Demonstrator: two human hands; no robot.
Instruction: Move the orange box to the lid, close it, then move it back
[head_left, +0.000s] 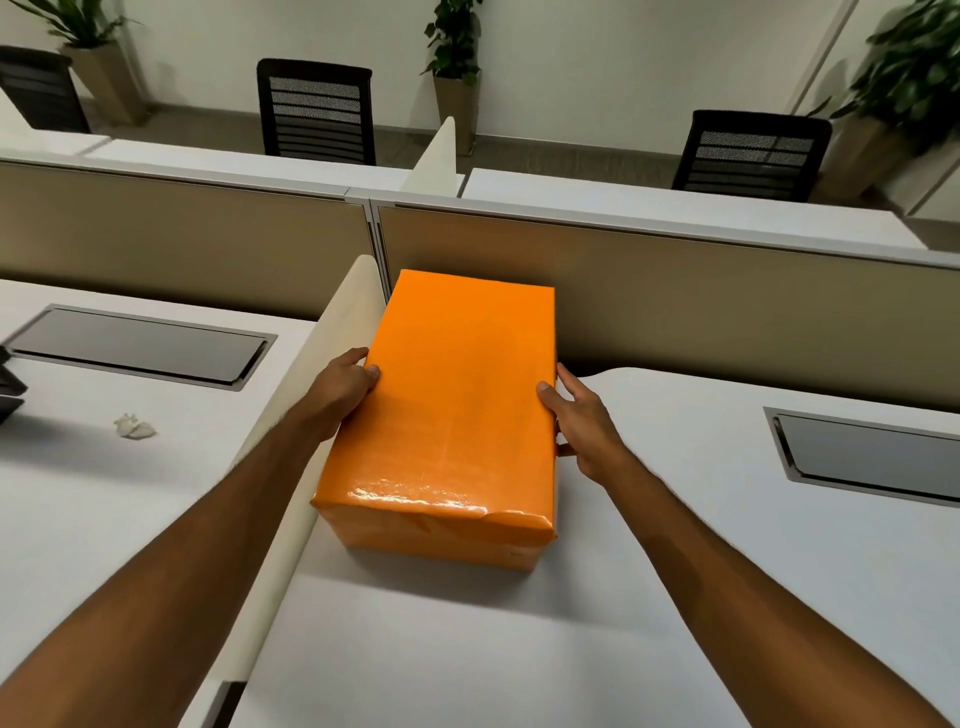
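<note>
The orange box (447, 410) stands on the white desk (675, 545) with its orange lid on top, close to the cream divider on its left. My left hand (343, 384) grips the box's left side, thumb on the lid's top edge. On the opposite side my right hand (582, 415) clasps the right side, thumb on top and fingers down the wall. The lid's near edge is dented and glossy. I cannot tell whether the box rests on the desk or is slightly lifted.
A cream divider (311, 395) runs along the box's left side. A beige partition (727, 312) stands behind. Grey cable hatches (872, 457) (135, 343) are set into both desks. A crumpled paper (134, 427) lies on the left desk. Black chairs and potted plants stand beyond.
</note>
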